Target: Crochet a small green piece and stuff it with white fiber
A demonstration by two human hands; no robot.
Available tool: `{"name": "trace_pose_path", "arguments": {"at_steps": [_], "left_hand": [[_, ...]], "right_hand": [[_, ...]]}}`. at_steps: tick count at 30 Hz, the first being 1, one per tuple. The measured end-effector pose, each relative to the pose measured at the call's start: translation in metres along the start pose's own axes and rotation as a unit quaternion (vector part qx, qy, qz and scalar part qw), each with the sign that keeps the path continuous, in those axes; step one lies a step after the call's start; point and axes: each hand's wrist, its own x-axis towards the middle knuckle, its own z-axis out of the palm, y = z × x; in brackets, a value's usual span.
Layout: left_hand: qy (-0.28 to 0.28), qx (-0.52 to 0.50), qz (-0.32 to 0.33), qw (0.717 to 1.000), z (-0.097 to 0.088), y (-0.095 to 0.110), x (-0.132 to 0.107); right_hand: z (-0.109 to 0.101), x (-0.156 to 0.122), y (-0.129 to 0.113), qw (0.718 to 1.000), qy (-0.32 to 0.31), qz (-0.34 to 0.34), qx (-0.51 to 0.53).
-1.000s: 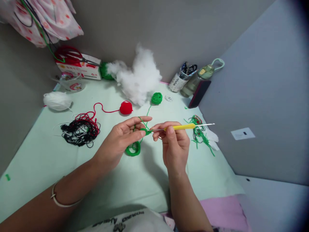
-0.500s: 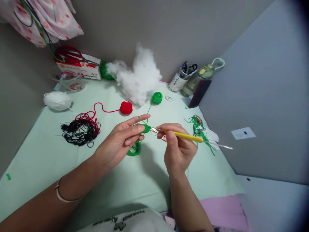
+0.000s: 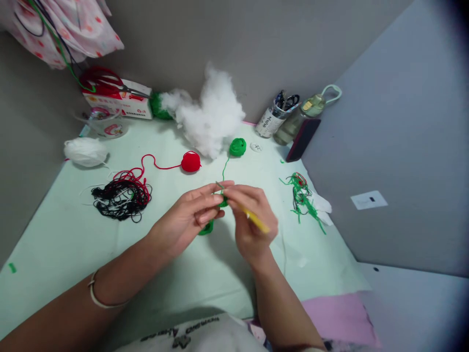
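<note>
Between the thumb and fingers of my left hand (image 3: 192,208) is a small green crochet piece (image 3: 223,201), mostly covered by fingers. Green yarn crosses my left index finger and runs up to a green yarn ball (image 3: 238,146). My right hand (image 3: 254,222) is closed around a yellow-handled crochet hook (image 3: 255,220), blurred by motion. The hook's tip meets the green piece and is hidden by my fingertips. Both hands nearly touch. Below my left hand, a loop of green yarn (image 3: 207,228) shows against the table.
A red yarn ball (image 3: 191,162), a black yarn tangle (image 3: 122,199) and a white yarn ball (image 3: 86,152) lie left. White stuffing (image 3: 216,115) sits at the back. Rightward are a pen cup (image 3: 270,121), a bottle (image 3: 295,124), a phone (image 3: 303,141) and green scraps (image 3: 302,195).
My right hand has moved left, up against my left hand. The crochet hook has swung to a steeper angle, and its tip is now hidden at the green piece.
</note>
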Motion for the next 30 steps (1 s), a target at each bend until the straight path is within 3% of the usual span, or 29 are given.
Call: {"name": "trace_pose_path", "arguments": {"at_steps": [3,5,8,16,18,22,26,28,30], "left_hand": [[-0.011,-0.018,-0.009,1.0,-0.003,0.005,0.001],[-0.015,-0.003,0.007,1.0,-0.003,0.006,0.001],[-0.029,0.053,0.023,0.998,-0.003,0.003,0.0],[0.001,0.147,0.067,0.987,-0.007,0.001,0.0],[0.008,0.152,0.083,0.985,-0.008,0.001,-0.001],[0.037,0.214,0.12,0.969,-0.009,0.0,-0.003],[0.081,0.248,0.163,0.952,-0.004,-0.005,-0.003],[0.066,0.183,0.125,0.973,-0.001,-0.006,-0.003],[0.028,0.091,0.047,0.994,0.0,-0.005,-0.001]], "right_hand": [[-0.004,0.008,-0.001,0.973,0.042,0.146,0.174],[-0.004,0.012,-0.002,0.947,0.032,0.2,0.251],[-0.002,0.012,-0.002,0.945,-0.002,0.208,0.252],[-0.003,0.011,-0.002,0.917,0.022,0.244,0.315],[-0.004,0.011,-0.004,0.927,0.02,0.228,0.298],[-0.005,0.007,-0.009,0.974,0.01,0.15,0.168],[-0.001,0.0,-0.006,0.999,-0.029,-0.035,-0.021],[0.001,-0.003,-0.003,0.988,-0.019,-0.109,-0.103],[0.001,-0.003,-0.001,0.987,-0.011,-0.112,-0.111]]}}
